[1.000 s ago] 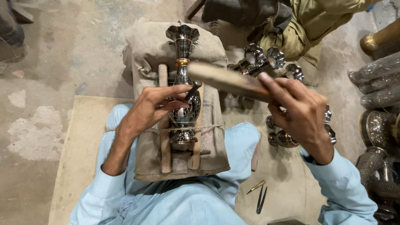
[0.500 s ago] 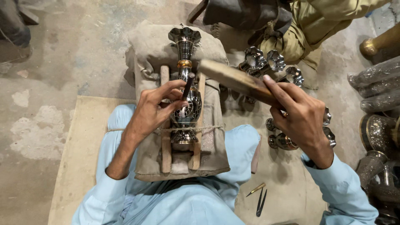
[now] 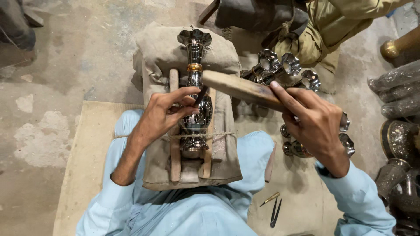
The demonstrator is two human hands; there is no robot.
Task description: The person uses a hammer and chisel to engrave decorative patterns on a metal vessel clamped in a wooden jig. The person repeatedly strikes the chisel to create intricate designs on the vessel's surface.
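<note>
Vase [image 3: 195, 94] lies on its side btwn two wood slats [image 3: 174, 131], long axis running away from the person, mouth at far end. Left hand [image 3: 164, 116] pinches chisel [image 3: 201, 95] against vase body; right hand [image 3: 313, 122] clenched round wooden mallet [image 3: 240, 88], head just above chisel.

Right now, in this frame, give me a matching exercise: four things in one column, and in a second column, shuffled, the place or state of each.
Things:
1. metal vase
2. wooden mallet
3. thin dark chisel
4. loose small tools

Places or states:
A. gripped in the right hand, head over the vase
B. lying on the floor mat by the right knee
C. tied with string between two wooden strips on a padded bag
D. pinched in the left hand, tip on the vase body

Pairs: 1-C, 2-A, 3-D, 4-B
</note>
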